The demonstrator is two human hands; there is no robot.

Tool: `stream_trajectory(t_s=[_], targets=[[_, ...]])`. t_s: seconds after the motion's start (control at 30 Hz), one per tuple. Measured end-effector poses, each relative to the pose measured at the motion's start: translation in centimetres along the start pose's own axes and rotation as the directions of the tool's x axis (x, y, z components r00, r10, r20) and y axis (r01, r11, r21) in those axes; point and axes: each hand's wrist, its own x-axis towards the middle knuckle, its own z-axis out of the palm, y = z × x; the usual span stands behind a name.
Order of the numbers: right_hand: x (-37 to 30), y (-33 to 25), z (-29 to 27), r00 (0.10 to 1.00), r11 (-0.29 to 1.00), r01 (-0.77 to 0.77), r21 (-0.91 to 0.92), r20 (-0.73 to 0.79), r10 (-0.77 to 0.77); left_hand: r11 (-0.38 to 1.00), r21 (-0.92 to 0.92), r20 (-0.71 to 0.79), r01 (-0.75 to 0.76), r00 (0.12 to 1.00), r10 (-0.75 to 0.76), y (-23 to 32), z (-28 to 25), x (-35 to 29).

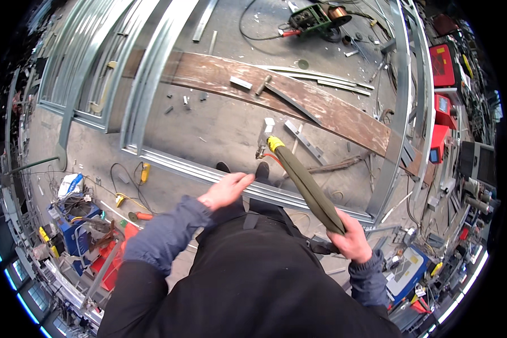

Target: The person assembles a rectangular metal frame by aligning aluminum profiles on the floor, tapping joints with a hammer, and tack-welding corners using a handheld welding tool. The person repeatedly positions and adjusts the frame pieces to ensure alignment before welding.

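Observation:
My right hand [352, 236] is closed round the near end of a long olive fabric-sleeved hose [307, 183]. Yellow wrapping bands its far end, where a pale fitting and a thin orange-red line show; the exact kind of tool is unclear. The hose slants away to the left, above the near rail [197, 176] of a silvery metal frame. At that rail my left hand [228, 191] has its fingers stretched out, with no object visible in it. Whether it rests on the metal or hovers over it, I cannot tell.
A worn brown plank [208, 70] crosses the floor behind the rail, with a hammer [287, 101] on it. Metal offcuts [304, 142] lie nearby. A wire-feed unit [315, 23] stands at the back. Red machines [444, 65] line the right, blue equipment [76, 228] the left.

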Motion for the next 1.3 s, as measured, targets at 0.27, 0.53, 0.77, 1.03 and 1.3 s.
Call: stream_trajectory(t_s=[0.27, 0.53, 0.77, 1.03, 1.3], targets=[[-6.1, -1.3, -2.2, 0.980, 0.969, -0.192, 0.157, 0.079, 0.182, -0.246, -0.966, -0.022, 0.075, 0.930, 0.368, 7.5, 6.1, 1.4], [8.0, -2.7, -2.1, 0.940, 0.946, 0.148, 0.287, 0.257, -0.225, 0.032, -0.998, 0.066, 0.058, 0.895, 0.442, 8.1, 6.8, -1.9], [21.2, -12.9, 7.5, 0.950, 0.929, -0.046, 0.368, 0.304, -0.073, 0.421, -0.881, 0.025, -0.216, 0.868, 0.497, 9.6, 7.3, -3.5], [23.3, -14.7, 11.0, 0.799, 0.925, -0.250, 0.286, 0.601, 0.030, 0.709, -0.602, 0.093, -0.367, 0.850, 0.519, 6.1, 4.5, -3.6], [25.8, -15.2, 14.1, 0.792, 0.961, -0.220, 0.167, 0.606, 0.075, 0.455, 0.890, -0.300, -0.016, 0.733, 0.611, -8.8, -3.3, -3.0]])
